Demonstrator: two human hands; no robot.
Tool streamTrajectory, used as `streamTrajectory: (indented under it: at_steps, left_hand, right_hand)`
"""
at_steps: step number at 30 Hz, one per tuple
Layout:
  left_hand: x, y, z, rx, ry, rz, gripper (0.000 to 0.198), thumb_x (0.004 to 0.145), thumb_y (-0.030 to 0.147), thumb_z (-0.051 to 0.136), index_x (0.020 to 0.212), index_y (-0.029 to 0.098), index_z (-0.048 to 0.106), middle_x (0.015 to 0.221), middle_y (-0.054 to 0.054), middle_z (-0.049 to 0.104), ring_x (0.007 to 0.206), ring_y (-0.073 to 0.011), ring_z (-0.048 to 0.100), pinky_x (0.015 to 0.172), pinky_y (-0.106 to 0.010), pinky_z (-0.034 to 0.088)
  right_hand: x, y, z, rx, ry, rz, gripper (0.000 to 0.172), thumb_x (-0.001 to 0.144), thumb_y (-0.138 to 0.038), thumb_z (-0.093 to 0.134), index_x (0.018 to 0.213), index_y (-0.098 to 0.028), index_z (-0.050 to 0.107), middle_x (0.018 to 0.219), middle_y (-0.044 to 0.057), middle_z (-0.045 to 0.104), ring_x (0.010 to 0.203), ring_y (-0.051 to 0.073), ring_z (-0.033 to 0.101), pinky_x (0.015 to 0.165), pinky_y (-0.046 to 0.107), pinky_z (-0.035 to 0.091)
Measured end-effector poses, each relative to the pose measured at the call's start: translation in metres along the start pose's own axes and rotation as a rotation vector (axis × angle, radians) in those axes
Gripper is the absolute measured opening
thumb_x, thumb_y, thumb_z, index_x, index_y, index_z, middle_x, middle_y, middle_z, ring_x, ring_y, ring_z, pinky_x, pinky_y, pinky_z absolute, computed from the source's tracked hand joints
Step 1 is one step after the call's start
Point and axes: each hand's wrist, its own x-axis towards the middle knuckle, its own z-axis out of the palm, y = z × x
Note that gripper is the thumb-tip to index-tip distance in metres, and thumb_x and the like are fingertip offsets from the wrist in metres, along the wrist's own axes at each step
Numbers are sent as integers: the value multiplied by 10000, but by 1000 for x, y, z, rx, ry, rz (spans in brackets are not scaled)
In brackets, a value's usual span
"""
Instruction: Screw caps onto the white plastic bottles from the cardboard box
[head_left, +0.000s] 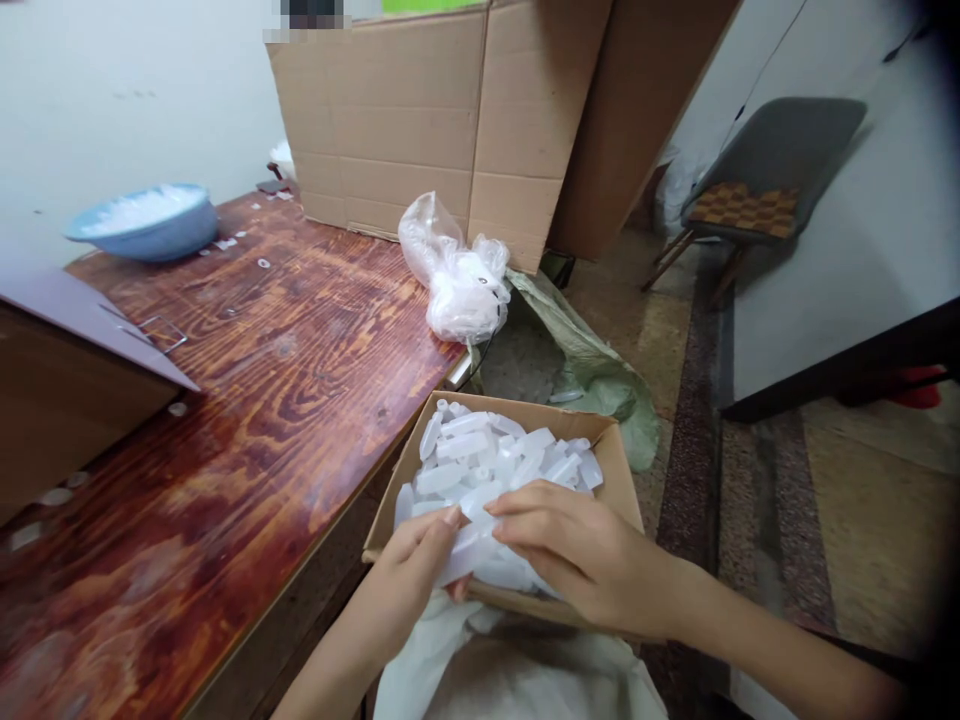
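In the head camera's view, a small box (pixel 626 480) of open cardboard sits at about 6 o'clock, just off the edge of the wooden table (pixel 247 400) and above a white cloth (pixel 517 670) at the bottom edge. The box is heaped with pale, see-through plastic pieces (pixel 487 455). At its near rim both hands meet on one plastic piece (pixel 466 552). The left hand (pixel 409 585), coming up from 7 o'clock, is narrowed to a pinch with its fingertips pressed on the piece's left end. The right hand (pixel 581 560), coming in from 4 o'clock, has its fingers bent down over the right end and closed on it. On the table, a blue bowl (pixel 142 225) with white contents stands at 10 o'clock. A large cardboard box (pixel 420 110) stands at 12 o'clock, with a knotted clear plastic bag (pixel 457 275) just in front of it at the table's edge. A green sack (pixel 600 370) lies on the floor just beyond the small box, and a grey chair (pixel 765 160) stands at 2 o'clock. A brown flap (pixel 67 310) juts in at 9 o'clock.
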Motion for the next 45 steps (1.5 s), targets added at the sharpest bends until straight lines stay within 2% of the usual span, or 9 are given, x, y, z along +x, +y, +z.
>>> streamTrajectory:
  at_steps: [4, 8, 11, 15, 18, 24, 31, 38, 45]
  left_hand:
    - [4, 0, 13, -428, -134, -294, 431, 822, 534, 583, 618, 158, 532, 363, 74, 351, 354, -57, 243, 406, -190, 210]
    - [5, -2, 26, -576, -318, -450, 425, 804, 538, 570, 606, 164, 530, 311, 96, 287, 304, -45, 144, 363, -192, 163]
    - [3, -2, 32, -382, -212, -283, 453, 835, 567, 540, 620, 169, 513, 354, 85, 328, 329, -53, 206, 381, -198, 163]
    - [-2, 2, 32, 66, -96, 12, 542, 896, 628, 439, 616, 169, 499, 436, 55, 398, 403, -76, 343, 407, -209, 212]
    - [-4, 5, 29, 180, -132, 47, 566, 920, 636, 371, 593, 182, 457, 438, 54, 389, 409, -85, 355, 417, -215, 241]
    - [-1, 9, 29, 217, -129, 53, 569, 919, 647, 343, 588, 194, 432, 434, 54, 369, 410, -96, 357, 422, -224, 250]
    - [-1, 17, 30, 311, -62, 100, 556, 926, 628, 324, 569, 206, 386, 440, 41, 369, 452, -114, 364, 454, -246, 246]
    - [-2, 21, 31, 469, -51, 193, 498, 976, 474, 309, 560, 200, 322, 488, 37, 360, 499, -116, 376, 535, -272, 246]
    - [-5, 25, 30, 454, -139, 269, 456, 984, 423, 316, 586, 201, 286, 525, 39, 309, 508, -114, 343, 527, -270, 229]
  right_hand:
    - [-10, -13, -6, -194, 20, -133, 239, 991, -112, 427, 1200, -126, 542, 1174, 145, 635, 1158, 182, 572, 971, 314, 504]
    - [-17, -19, -11, -253, 27, -149, 230, 998, -120, 422, 1197, -113, 537, 1136, 128, 641, 1108, 172, 593, 944, 276, 504]
    - [-22, -21, -12, -272, 24, -10, 204, 1019, -262, 438, 1093, -126, 570, 936, 76, 674, 877, 168, 637, 780, 285, 517]
    - [-26, -24, -11, -295, 50, 190, 550, 1001, -578, 286, 714, -186, 544, 587, -15, 551, 533, 131, 519, 529, 282, 372]
    - [-27, -32, -16, -316, 74, 187, 584, 942, -681, 297, 796, -184, 568, 595, -20, 551, 528, 133, 517, 533, 285, 356]
    - [-35, -43, -20, -215, -32, 285, 122, 980, -325, 522, 1052, -231, 550, 784, -13, 627, 686, 145, 612, 647, 263, 460]
    - [-48, -35, -6, -319, 43, 174, 233, 978, -185, 494, 1210, -203, 501, 978, 56, 652, 901, 178, 643, 807, 287, 528]
    - [-39, -42, -17, -561, -65, -50, 254, 972, -119, 410, 1189, -123, 541, 1055, 137, 701, 983, 248, 665, 876, 362, 520]
    - [-30, -46, -17, -216, 66, 275, 336, 1045, -420, 276, 1052, -240, 560, 742, -1, 686, 657, 131, 668, 596, 221, 516]
